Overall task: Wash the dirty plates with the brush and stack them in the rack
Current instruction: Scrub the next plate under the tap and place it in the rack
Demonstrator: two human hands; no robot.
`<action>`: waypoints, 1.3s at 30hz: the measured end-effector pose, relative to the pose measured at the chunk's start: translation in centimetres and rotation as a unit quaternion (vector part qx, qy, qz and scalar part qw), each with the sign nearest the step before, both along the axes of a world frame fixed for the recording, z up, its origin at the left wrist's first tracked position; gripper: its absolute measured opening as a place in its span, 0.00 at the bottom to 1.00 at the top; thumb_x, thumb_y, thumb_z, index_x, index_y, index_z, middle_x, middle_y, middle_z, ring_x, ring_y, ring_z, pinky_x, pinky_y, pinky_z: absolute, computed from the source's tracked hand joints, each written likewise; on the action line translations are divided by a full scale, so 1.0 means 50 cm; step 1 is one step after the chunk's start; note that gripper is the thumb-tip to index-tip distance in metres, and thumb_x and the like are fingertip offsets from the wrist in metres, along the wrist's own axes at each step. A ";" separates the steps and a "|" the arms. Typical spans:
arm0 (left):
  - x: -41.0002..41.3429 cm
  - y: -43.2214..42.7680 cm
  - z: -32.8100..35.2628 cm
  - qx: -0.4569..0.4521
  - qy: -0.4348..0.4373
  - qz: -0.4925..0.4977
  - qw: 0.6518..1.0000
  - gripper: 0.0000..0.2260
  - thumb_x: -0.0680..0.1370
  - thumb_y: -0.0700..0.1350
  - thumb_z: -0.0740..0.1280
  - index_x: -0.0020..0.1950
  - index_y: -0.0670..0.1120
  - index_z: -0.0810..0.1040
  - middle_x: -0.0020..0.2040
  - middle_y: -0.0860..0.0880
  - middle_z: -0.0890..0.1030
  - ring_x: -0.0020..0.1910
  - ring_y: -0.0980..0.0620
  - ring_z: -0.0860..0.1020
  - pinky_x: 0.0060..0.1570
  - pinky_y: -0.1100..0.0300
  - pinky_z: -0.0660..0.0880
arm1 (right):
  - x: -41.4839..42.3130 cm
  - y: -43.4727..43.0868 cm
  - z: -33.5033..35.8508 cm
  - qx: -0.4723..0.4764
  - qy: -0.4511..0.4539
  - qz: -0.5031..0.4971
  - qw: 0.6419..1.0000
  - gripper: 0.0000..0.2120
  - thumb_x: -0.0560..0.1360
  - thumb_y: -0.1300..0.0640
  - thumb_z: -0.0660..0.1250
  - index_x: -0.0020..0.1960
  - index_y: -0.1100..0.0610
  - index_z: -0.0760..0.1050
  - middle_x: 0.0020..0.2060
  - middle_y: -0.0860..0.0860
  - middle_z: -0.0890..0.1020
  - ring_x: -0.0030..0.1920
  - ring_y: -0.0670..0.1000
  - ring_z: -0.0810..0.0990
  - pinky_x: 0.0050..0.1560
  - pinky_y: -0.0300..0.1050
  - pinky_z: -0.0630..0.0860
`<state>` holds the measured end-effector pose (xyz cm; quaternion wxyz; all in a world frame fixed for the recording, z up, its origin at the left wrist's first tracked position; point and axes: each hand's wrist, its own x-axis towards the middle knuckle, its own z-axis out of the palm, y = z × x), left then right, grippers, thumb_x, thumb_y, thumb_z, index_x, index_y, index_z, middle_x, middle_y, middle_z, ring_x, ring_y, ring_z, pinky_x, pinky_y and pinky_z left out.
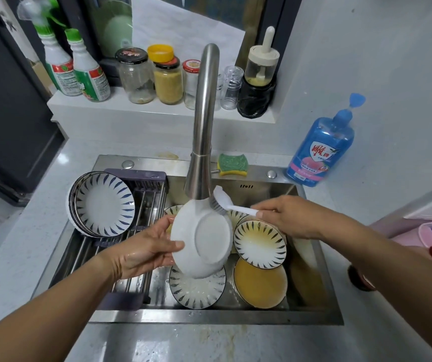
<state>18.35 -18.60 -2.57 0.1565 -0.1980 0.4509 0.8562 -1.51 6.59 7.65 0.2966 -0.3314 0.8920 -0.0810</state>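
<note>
Head view: the left hand (147, 248) grips a white plate (204, 239) by its left rim, underside up, below the faucet (204, 121) — its face is hidden. The right hand (288, 218) holds the brush (232, 205) by its handle, with the bristles on the plate's far edge. Washed plates (102, 205) stand in the rack (147, 194) on the left. Dirty plates (260, 242) lie in the sink (235, 316) — some partly covered.

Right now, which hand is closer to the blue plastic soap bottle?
Right. The right hand is below and left of the blue plastic soap bottle; the left hand grips the white plate, farther left.
</note>
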 end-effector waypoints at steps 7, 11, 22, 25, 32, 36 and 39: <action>0.009 0.006 -0.006 -0.066 0.018 -0.037 0.997 0.25 0.73 0.31 0.72 0.66 0.46 0.71 0.58 0.39 0.81 0.59 0.39 0.80 0.62 0.41 0.76 | 0.035 -0.030 0.063 0.044 0.114 0.126 0.985 0.17 0.83 0.39 0.56 0.71 0.32 0.69 0.47 0.37 0.78 0.49 0.45 0.75 0.49 0.48 0.76; 0.012 0.001 -0.012 -0.010 0.020 0.009 1.000 0.28 0.72 0.30 0.71 0.69 0.47 0.71 0.63 0.37 0.79 0.61 0.36 0.79 0.62 0.38 0.75 | -0.017 -0.013 0.037 0.053 0.060 0.065 0.995 0.15 0.83 0.41 0.58 0.69 0.34 0.73 0.60 0.39 0.81 0.57 0.46 0.78 0.60 0.53 0.78; -0.035 0.009 -0.011 0.083 0.015 0.142 0.986 0.20 0.77 0.30 0.63 0.66 0.46 0.69 0.56 0.37 0.82 0.46 0.40 0.85 0.43 0.43 0.84 | 0.061 0.026 -0.003 0.068 0.191 0.142 0.969 0.20 0.85 0.40 0.51 0.76 0.37 0.63 0.43 0.42 0.79 0.40 0.46 0.77 0.43 0.46 0.79; -0.040 0.018 -0.003 0.070 -0.002 0.151 0.986 0.19 0.79 0.28 0.59 0.66 0.46 0.68 0.48 0.40 0.84 0.35 0.46 0.84 0.37 0.47 0.84 | 0.086 0.015 0.003 0.040 0.185 0.158 0.969 0.21 0.85 0.41 0.50 0.77 0.37 0.61 0.44 0.40 0.77 0.37 0.43 0.73 0.37 0.42 0.73; -0.028 0.008 -0.023 0.068 -0.002 0.099 0.993 0.30 0.73 0.31 0.69 0.73 0.45 0.66 0.69 0.34 0.75 0.66 0.32 0.73 0.57 0.36 0.76 | 0.064 0.006 -0.019 0.038 0.177 0.101 0.978 0.19 0.85 0.43 0.52 0.75 0.39 0.65 0.39 0.45 0.79 0.38 0.47 0.79 0.40 0.47 0.81; -0.025 0.008 -0.022 0.069 -0.007 0.146 0.987 0.25 0.74 0.30 0.70 0.68 0.44 0.69 0.59 0.37 0.82 0.56 0.36 0.80 0.50 0.41 0.82 | 0.101 0.016 -0.025 0.013 0.129 0.122 0.984 0.18 0.85 0.42 0.53 0.73 0.37 0.67 0.44 0.43 0.81 0.41 0.45 0.78 0.42 0.45 0.79; -0.016 -0.001 -0.020 0.064 -0.012 0.180 0.982 0.22 0.74 0.31 0.66 0.66 0.45 0.70 0.57 0.38 0.82 0.45 0.42 0.84 0.47 0.43 0.83 | 0.119 0.043 -0.020 0.040 0.127 0.138 0.981 0.18 0.85 0.42 0.53 0.74 0.37 0.66 0.50 0.43 0.82 0.45 0.46 0.80 0.46 0.47 0.81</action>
